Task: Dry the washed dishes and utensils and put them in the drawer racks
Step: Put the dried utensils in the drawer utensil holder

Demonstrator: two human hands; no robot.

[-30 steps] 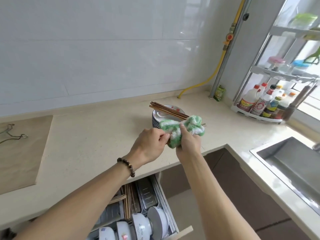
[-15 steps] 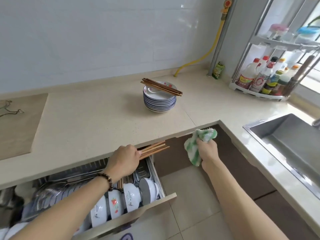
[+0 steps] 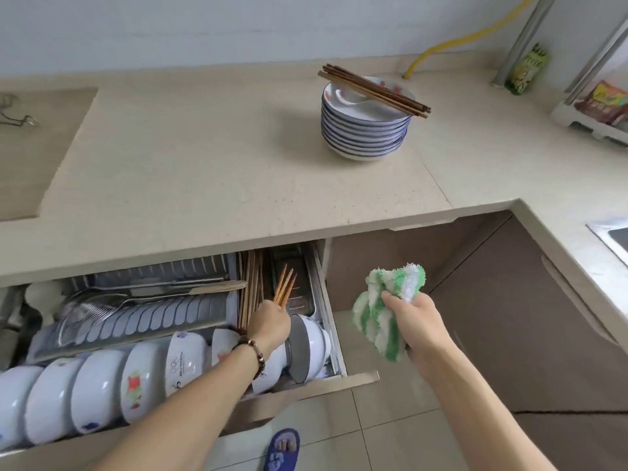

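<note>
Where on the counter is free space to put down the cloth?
Bare counter lies between the inset board and the plate stack, and in front of the stack. The drawer is crowded.

No lettering can be read with certainty. One white ceramic bowl [image 3: 185,360], standing on edge in the open drawer rack [image 3: 217,302], carries a small dark printed mark with a line of characters beneath it, too small to make out. The green foil packet [image 3: 527,69] and the red-and-yellow bottle label [image 3: 605,102] on the countertop [image 3: 204,158] show print, blurred beyond reading.
</note>
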